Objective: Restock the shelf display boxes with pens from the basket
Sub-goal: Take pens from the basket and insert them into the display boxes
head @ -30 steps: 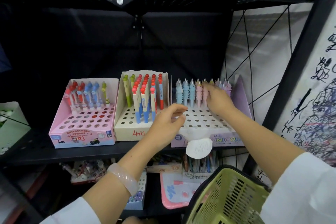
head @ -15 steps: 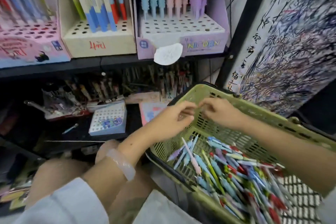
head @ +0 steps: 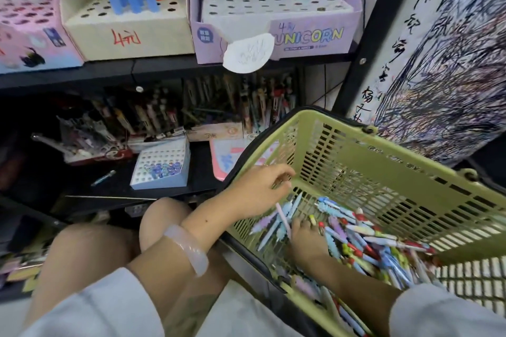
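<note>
A green plastic basket [head: 410, 156] sits at my lower right, holding a heap of several colourful pens [head: 369, 243]. My right hand [head: 306, 241] is down in the heap with its fingers among the pens; a pink pen [head: 283, 217] sticks up beside its fingertips, and whether it is gripped is unclear. Over the basket's near-left rim, my left hand [head: 257, 189] hovers with loosely curled fingers and holds nothing. On the shelf above stand a lilac UNICORN display box [head: 309, 35], a cream box [head: 128, 35] and a pink box [head: 32, 44], each with many free holes.
A black shelf post [head: 369, 49] and a scribble-covered panel [head: 451, 63] rise to the right. The lower shelf holds packed pens and a small blue holed box [head: 161, 167]. A white paper tag [head: 247, 53] hangs off the lilac box. My knees [head: 90, 254] are below.
Both hands left the lilac box and dropped to the basket as my view tilted down. Since half a second ago my right hand has plunged into the pen heap.
</note>
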A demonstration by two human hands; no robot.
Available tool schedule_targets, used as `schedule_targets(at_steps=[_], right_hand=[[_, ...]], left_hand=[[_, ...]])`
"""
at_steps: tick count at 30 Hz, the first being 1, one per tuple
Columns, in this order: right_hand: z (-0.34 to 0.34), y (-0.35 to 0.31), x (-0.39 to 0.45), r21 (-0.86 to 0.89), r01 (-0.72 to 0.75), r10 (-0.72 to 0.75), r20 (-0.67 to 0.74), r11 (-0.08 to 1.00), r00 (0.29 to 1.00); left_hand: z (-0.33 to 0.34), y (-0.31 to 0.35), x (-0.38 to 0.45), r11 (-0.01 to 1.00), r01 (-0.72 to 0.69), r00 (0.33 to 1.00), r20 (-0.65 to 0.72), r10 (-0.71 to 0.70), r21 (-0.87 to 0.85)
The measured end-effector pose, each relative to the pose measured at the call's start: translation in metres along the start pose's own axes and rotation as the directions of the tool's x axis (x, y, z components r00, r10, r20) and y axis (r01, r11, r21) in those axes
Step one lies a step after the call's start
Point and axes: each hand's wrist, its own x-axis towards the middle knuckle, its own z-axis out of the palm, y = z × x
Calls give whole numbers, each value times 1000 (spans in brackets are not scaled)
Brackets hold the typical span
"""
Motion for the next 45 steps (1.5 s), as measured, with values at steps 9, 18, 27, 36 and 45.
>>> schedule_targets(at_steps=[9, 18, 27, 36, 45], right_hand=[[-59, 33, 4, 478, 157, 13, -334, 864, 943], [-17, 35, -16, -124, -55, 47, -70, 991, 996], [-79, 38, -13, 211, 43, 3, -210, 977, 978], [-196, 11, -61, 873, 370, -88, -361, 318, 928], [-241, -28, -101, 823, 535, -197, -502, 193, 842]], left_hand=[[1, 2, -3, 993, -14, 999, -31, 11, -118], [-1, 5, -6, 985, 31, 999, 22, -28, -167], [-10, 12, -12, 970, 71, 997, -5, -74, -231], [-7, 49, -9, 816, 218, 956, 284, -69, -535], [-36, 64, -32, 546, -40, 998, -65, -25, -837]])
